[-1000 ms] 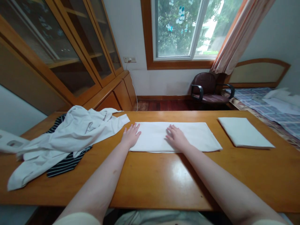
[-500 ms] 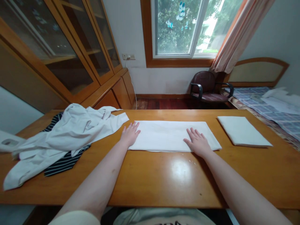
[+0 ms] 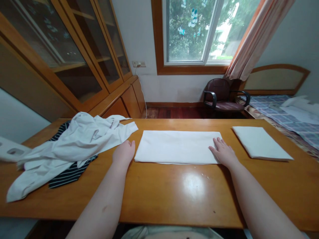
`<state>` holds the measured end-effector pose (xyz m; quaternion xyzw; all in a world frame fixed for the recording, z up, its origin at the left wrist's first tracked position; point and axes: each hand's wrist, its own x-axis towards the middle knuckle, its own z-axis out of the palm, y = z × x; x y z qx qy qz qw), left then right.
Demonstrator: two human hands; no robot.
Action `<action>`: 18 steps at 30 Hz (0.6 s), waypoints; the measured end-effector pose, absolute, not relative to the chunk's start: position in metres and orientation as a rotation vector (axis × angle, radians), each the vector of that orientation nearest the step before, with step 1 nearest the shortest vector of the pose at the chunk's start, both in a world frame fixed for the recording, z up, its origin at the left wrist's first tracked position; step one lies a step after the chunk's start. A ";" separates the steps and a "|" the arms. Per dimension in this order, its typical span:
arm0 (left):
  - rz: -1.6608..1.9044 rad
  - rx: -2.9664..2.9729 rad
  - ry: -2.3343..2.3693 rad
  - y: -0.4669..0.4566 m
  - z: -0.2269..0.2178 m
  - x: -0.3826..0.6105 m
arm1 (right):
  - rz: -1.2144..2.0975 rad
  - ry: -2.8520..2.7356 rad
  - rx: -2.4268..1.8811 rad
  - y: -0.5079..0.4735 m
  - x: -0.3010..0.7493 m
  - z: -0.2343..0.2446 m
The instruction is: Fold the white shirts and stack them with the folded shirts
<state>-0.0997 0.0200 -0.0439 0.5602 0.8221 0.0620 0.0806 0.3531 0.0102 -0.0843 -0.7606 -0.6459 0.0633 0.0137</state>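
Observation:
A white cloth (image 3: 174, 147), folded into a long flat rectangle, lies in the middle of the wooden table. On its right end rests my right hand (image 3: 223, 152), flat with the fingers spread. My left hand (image 3: 124, 153) is just off the cloth's left edge, its fingers curled in and nothing seen in them. To the left is a crumpled white shirt (image 3: 82, 139), partly over a black piece with thin white stripes (image 3: 67, 177).
A flat, pale folded rectangle (image 3: 261, 142) lies on the table (image 3: 159, 196) at the right. Behind the table stand a glass-door cabinet (image 3: 99, 59), a dark red armchair (image 3: 219, 94) and a bed (image 3: 271, 103). A white object (image 3: 12, 151) shows at the left edge.
My left hand has come off the cloth's left end, moved left and towards me, and curled its fingers. My right hand has slid right to the cloth's right end.

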 end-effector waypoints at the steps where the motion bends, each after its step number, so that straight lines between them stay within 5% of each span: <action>1: 0.082 1.624 2.425 0.014 -0.043 -0.100 | 0.195 -2.008 -2.370 0.010 0.353 -0.084; 18: 0.630 1.425 2.049 0.004 -0.064 -0.102 | 0.155 -1.790 -2.255 0.015 0.366 -0.085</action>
